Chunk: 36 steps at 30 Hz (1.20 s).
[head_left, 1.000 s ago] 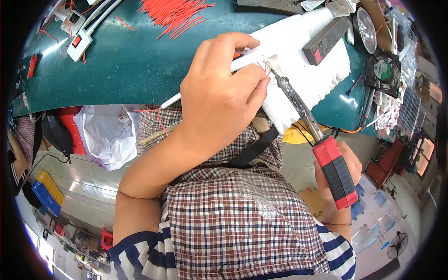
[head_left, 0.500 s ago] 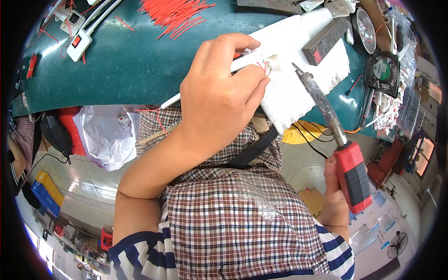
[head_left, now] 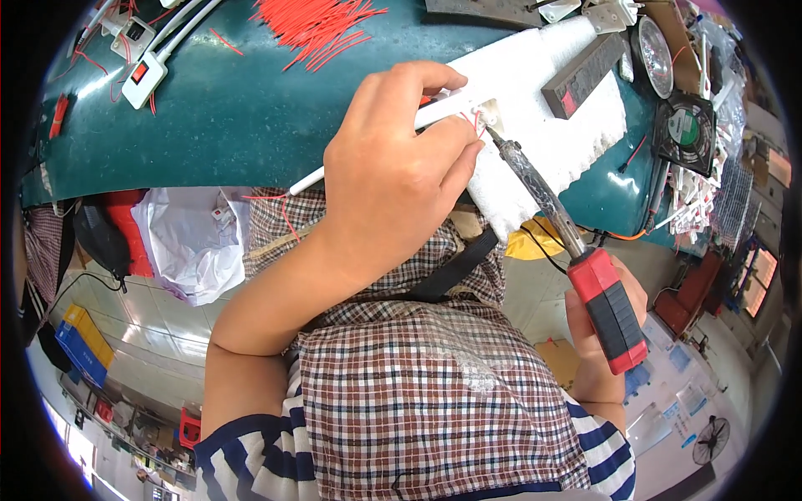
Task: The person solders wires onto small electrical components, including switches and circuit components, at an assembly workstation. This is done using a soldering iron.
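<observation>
My left hand point(head_left: 384, 159) is closed around a white plastic switch piece point(head_left: 444, 108), whose white tube point(head_left: 306, 181) sticks out below the wrist with thin red wires at its end. More red wires point(head_left: 473, 123) and a small metal part show at the piece's right end, beyond my thumb. My right hand point(head_left: 585, 321) grips the red and black handle of a soldering iron point(head_left: 608, 311). Its tip reaches the wired end; whether it touches, I cannot tell. Under the work lies a white foam sheet point(head_left: 547, 154).
On the green tabletop point(head_left: 225, 142) are a heap of red wires point(head_left: 317, 25) and a white switch piece point(head_left: 145, 81). A dark bar point(head_left: 583, 75) rests on the foam, with a round dish point(head_left: 655, 57) and a small black fan point(head_left: 685, 132) to its right. A white bag point(head_left: 192, 250) hangs at the near edge.
The soldering iron has moved left with my right hand, its tip from over bare foam to the wired end of the switch piece. My left hand has hardly moved.
</observation>
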### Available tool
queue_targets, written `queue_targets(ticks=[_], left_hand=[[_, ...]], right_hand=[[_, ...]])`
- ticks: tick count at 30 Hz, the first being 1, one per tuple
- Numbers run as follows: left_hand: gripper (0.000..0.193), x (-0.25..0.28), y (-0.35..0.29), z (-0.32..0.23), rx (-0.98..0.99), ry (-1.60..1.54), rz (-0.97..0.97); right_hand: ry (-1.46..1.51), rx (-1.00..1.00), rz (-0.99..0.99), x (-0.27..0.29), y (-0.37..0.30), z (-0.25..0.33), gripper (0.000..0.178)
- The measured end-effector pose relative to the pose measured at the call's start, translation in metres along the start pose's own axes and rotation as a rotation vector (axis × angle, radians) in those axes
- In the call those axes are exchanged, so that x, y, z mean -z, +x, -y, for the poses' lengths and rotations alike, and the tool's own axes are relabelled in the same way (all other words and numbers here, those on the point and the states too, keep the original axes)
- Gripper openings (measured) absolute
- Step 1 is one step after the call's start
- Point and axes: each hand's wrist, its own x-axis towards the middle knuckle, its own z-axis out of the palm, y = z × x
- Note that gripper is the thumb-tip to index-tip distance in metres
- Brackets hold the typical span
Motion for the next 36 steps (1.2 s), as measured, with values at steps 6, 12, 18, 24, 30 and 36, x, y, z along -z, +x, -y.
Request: queue_targets(ticks=[6, 12, 18, 24, 30, 36], left_hand=[[0.014, 0.000, 0.001, -0.001, 0.001, -0.002, 0.001], [0.014, 0.000, -0.001, -0.002, 0.004, -0.003, 0.003], [0.014, 0.000, 0.000, -0.002, 0.003, -0.007, 0.005], [0.015, 0.001, 0.002, -0.002, 0.001, -0.006, 0.012], [0.015, 0.001, 0.000, 0.000, -0.019, 0.005, 0.025], [0.016, 0.004, 0.000, -0.002, -0.028, 0.003, 0.033]], right_hand=[[-0.080, 0.049, -0.014, -0.002, 0.006, 0.003, 0.023], [-0.030, 0.006, 0.023, 0.000, 0.009, 0.007, 0.021], [-0.050, 0.077, -0.022, 0.003, 0.006, 0.005, 0.019], [0.045, -0.152, -0.242, 0.010, -0.015, -0.003, 0.017], [0.531, -0.022, -0.539, -0.005, 0.049, -0.019, 0.024], [0.146, 0.161, -0.716, -0.029, 0.166, -0.064, 0.053]])
